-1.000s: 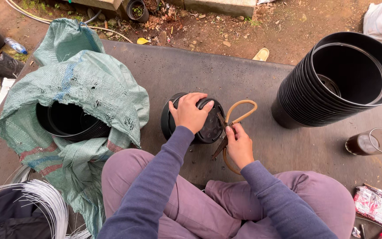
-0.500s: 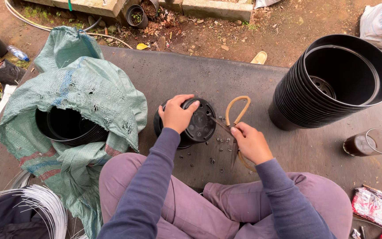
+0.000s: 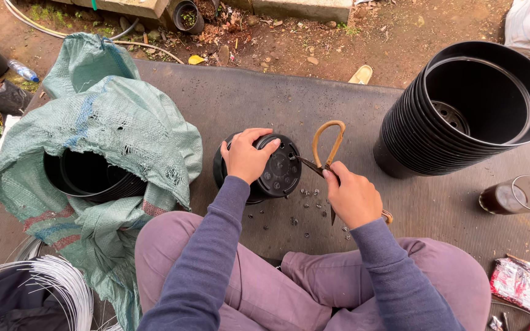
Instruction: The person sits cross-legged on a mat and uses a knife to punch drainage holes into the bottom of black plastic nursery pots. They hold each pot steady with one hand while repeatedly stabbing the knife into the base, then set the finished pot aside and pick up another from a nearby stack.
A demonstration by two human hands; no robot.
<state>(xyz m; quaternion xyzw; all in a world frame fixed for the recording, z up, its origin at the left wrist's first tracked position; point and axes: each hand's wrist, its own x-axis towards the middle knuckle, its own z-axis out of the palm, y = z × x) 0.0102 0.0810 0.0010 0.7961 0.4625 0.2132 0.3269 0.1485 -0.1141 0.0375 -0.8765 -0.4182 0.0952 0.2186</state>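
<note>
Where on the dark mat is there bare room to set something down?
Free: the dark rubber mat beyond the upturned black plastic pot, between the green woven sack and the stack of black pots. Crowded: before the knees, with small black plastic bits.

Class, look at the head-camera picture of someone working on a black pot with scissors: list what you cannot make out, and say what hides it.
- Scissor tips: too small to tell whether they enter a hole in the black pot.
- Scissors' lower handle: covered by the right hand.
- Pot's rim: hidden under the left hand and sleeve.
- Pots inside the green sack: number hidden by the cloth.
- Wire coil: cut off by the bottom edge.
</note>
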